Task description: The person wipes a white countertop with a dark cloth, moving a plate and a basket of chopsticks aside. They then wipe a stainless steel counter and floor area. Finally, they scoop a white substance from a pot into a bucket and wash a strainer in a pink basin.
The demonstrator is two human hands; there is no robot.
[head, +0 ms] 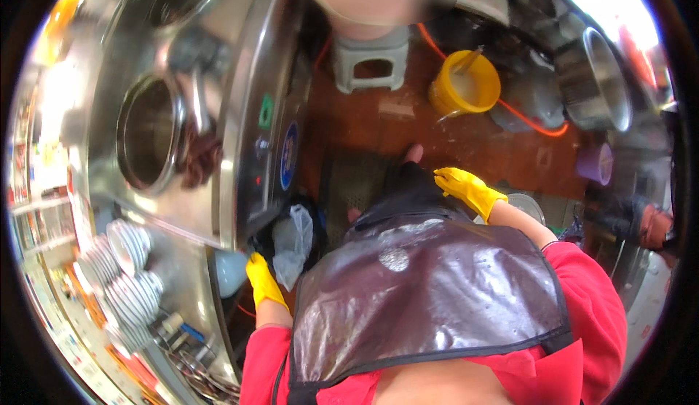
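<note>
My left hand (pixel 265 283), in a yellow rubber glove, hangs beside the front edge of the stainless-steel counter (pixel 196 282). Its fingers are bunched and partly hidden, so whether it holds anything is unclear. A clear plastic bag (pixel 295 246) and a pale blue rounded object (pixel 229 271) are close to it. My right hand (pixel 471 189), gloved the same way, is out over the floor with its fingers loosely bent and nothing visible in them. Between my arms hangs a dark, shiny apron (pixel 431 290). A round clear lid or container (pixel 524 205) is partly hidden behind my right wrist.
Stacked white bowls (pixel 125 279) stand on the counter at left, near a steel unit with a round well (pixel 150 134) and a dark cloth (pixel 201 156). Ahead are a plastic stool (pixel 371 58) under a pink basin (pixel 366 1), a yellow bucket (pixel 464 82), an orange hose (pixel 524 118) and a large metal pot (pixel 595 80).
</note>
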